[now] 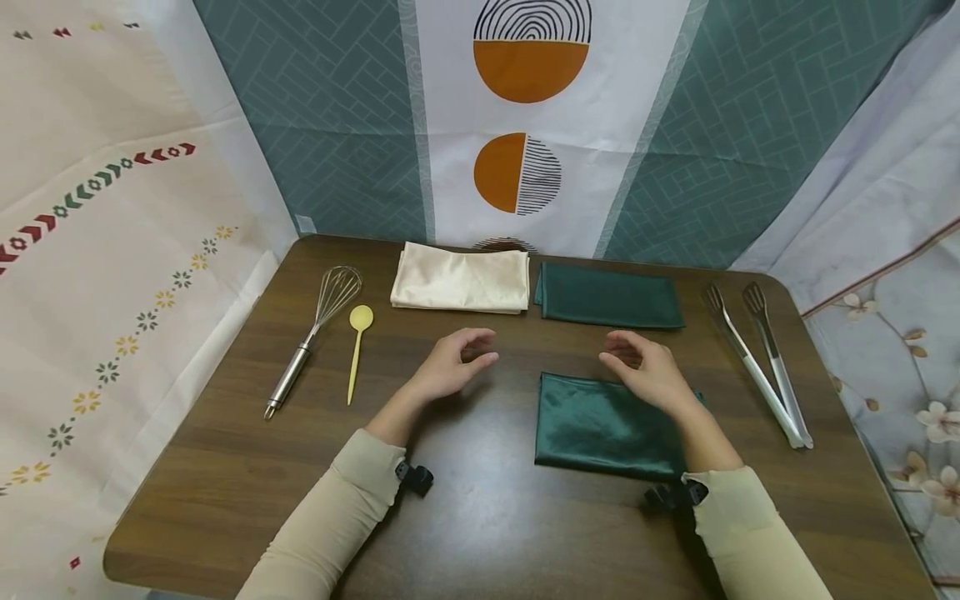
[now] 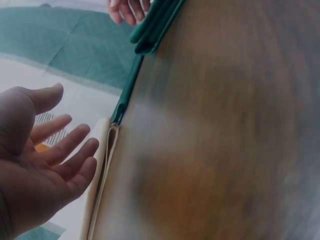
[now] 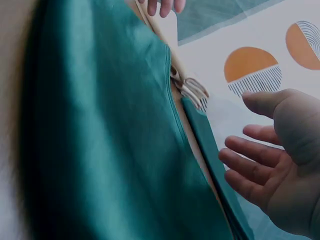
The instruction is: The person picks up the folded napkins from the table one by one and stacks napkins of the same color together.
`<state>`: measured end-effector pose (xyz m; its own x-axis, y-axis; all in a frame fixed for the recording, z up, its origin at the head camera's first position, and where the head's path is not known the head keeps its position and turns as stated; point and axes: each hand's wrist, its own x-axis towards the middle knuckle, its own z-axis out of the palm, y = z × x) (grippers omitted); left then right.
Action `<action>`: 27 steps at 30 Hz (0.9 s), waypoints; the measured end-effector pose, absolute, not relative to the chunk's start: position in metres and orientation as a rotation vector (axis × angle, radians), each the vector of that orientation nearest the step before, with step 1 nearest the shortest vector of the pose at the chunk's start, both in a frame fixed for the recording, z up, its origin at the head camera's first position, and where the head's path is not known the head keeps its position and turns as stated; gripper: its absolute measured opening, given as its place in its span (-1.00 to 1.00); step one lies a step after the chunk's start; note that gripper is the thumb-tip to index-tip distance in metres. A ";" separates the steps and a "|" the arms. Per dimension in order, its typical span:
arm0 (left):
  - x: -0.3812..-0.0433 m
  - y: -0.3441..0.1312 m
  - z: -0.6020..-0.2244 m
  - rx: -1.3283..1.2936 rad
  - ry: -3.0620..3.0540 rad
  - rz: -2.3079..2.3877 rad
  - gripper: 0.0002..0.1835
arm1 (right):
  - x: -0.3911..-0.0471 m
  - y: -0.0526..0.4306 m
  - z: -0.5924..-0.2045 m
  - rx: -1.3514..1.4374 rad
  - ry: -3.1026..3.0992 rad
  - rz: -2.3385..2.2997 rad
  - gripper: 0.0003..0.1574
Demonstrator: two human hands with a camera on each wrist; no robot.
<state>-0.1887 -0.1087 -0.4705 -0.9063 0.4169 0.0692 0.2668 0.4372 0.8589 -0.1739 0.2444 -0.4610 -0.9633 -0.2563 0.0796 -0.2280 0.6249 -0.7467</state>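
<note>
My left hand [image 1: 448,367] is held above the middle of the table, fingers loosely bent, with nothing in it. Beyond it lies a folded cream satin cloth [image 1: 461,281], whose folded edge [image 2: 102,185] shows beside the fingers in the left wrist view. Over the near folded dark green satin cloth [image 1: 600,429] hovers my right hand [image 1: 651,372], its fingers relaxed and holding nothing. Its wrist and forearm cover part of that cloth's right side. A second folded green cloth [image 1: 611,296] lies farther back, to the right of the cream one.
On the left are a wire whisk [image 1: 311,342] with a metal handle and a yellow spoon [image 1: 358,350]. Metal tongs [image 1: 761,367] lie spread apart at the right. Patterned fabric [image 1: 337,125] hangs behind the wooden table [image 1: 480,533] and along both sides.
</note>
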 end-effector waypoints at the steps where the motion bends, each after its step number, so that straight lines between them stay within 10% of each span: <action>1: -0.188 -0.107 -0.471 0.608 2.527 1.467 -0.51 | -0.172 0.248 -0.462 -0.421 2.807 -1.269 -0.41; 27: -0.178 -0.057 -0.486 0.705 2.470 1.375 -0.51 | -0.132 0.322 -0.470 -0.331 2.931 -1.083 -0.29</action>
